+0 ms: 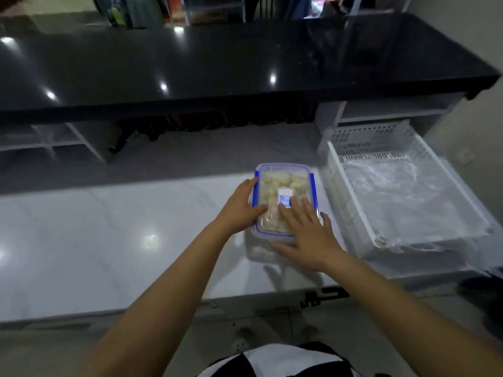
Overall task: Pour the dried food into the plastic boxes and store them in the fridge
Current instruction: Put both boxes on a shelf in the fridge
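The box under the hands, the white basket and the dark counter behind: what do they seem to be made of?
Box: apparently clear plastic with blue clips; pale food pieces show through the lid.
White basket: probably moulded plastic, its walls pierced with slots.
Dark counter: polished black, perhaps stone or glass; it mirrors lamps sharply.

Home kitchen, black counter (245, 63), white worktop (109, 240)

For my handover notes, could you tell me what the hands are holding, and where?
The lidded plastic box: left hand on its left side, right hand flat on the lid's near end.
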`<state>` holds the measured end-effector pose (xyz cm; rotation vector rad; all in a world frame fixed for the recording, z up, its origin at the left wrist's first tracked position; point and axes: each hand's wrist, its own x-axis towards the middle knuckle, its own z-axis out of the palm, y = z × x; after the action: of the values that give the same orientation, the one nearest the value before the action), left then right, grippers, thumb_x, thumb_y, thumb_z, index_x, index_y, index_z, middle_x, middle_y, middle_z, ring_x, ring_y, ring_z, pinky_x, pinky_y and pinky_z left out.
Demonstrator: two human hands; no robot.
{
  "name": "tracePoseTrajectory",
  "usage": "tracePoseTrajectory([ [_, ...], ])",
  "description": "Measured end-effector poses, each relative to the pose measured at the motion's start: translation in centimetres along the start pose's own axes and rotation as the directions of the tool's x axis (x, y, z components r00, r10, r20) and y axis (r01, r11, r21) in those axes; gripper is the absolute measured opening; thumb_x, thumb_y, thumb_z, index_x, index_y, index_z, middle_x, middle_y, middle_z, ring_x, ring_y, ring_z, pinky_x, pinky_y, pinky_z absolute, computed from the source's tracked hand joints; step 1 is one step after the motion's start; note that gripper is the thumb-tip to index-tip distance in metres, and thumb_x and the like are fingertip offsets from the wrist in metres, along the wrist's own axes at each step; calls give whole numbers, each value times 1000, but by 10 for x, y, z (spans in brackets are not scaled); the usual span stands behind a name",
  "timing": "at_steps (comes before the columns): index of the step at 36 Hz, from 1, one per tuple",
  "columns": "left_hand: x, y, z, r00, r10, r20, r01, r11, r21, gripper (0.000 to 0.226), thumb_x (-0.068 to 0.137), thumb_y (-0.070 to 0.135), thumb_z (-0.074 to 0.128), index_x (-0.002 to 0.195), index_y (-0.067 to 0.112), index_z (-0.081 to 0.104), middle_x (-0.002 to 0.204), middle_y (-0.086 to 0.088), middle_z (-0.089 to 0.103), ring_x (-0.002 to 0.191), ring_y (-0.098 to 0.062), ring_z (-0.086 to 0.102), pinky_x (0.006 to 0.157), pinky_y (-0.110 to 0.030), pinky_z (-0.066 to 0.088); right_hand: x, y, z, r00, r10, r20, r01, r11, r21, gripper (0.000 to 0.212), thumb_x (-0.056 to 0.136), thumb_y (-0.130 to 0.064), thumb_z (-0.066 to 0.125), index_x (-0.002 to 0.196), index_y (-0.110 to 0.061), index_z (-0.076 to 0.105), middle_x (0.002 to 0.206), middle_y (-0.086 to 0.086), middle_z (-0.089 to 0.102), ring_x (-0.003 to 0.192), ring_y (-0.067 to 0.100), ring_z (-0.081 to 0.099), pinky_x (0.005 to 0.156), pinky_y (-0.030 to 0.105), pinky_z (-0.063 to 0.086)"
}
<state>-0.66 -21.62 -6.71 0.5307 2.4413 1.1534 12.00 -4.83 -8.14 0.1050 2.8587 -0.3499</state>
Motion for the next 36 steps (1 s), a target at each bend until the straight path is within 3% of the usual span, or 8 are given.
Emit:
tracePoseTrajectory([
  [12,-80,-36,4,986,-27,163,100,882,-461,62,93,31,70,148,38,42,141,9,57,119,-18,64,91,-44,60,-89,-60,31,997,72,1,-72,997,-7,91,83,-83,17,149,-40,-29,156,-12,-41,142,13,-40,120,54,-11],
  [16,-109,-48,0,979,6,204,99,858,-504,56,92,27,73,137,51,48,135,16,61,113,-11,68,85,-35,62,-124,-82,42,984,139,-112,-110,967,228,83,84,-78,32,153,-51,-6,164,-19,-15,148,7,-27,122,48,-3],
  [20,-127,-59,-6,950,-61,305,224,813,-537,78,83,30,81,145,48,39,133,15,61,114,-11,68,88,-38,61,-145,-92,50,815,523,-249,-132,586,800,77,86,-50,69,149,-54,26,158,-18,28,145,6,26,111,30,33],
  [23,-142,-63,-12,921,-90,380,296,794,-530,82,69,41,81,139,51,38,129,19,61,109,-6,69,77,-27,62,-150,-92,51,680,719,143,-107,-96,990,79,78,-33,81,145,-46,41,146,-7,49,120,9,59,90,34,53],
  [25,-151,-66,-14,913,-99,396,313,792,-523,77,70,43,80,138,45,45,129,16,64,107,-2,69,73,-23,60,-152,-93,53,713,648,268,-61,-323,944,68,74,-29,79,138,-30,54,127,1,66,101,15,72,74,36,60],
  [28,-162,-68,-14,908,-116,403,334,780,-529,73,71,45,78,138,37,50,126,13,67,104,-1,70,70,-22,60,-151,-103,58,715,650,259,-56,-315,947,31,87,-14,71,115,-27,67,106,-2,76,91,16,75,68,35,61],
  [32,-169,-68,-9,910,-120,397,349,741,-574,67,77,38,76,139,35,51,125,11,69,107,-8,71,69,-23,60,-148,-107,62,683,673,285,-36,-358,933,36,88,-12,71,123,-20,66,113,5,74,99,27,73,89,50,58],
  [36,-170,-67,-4,914,-130,385,350,731,-586,49,90,25,73,135,32,55,123,9,70,109,-13,71,76,-26,61,-145,-105,61,717,639,278,-46,-355,934,37,88,-10,70,125,-14,66,116,11,73,98,27,73,76,42,61],
])
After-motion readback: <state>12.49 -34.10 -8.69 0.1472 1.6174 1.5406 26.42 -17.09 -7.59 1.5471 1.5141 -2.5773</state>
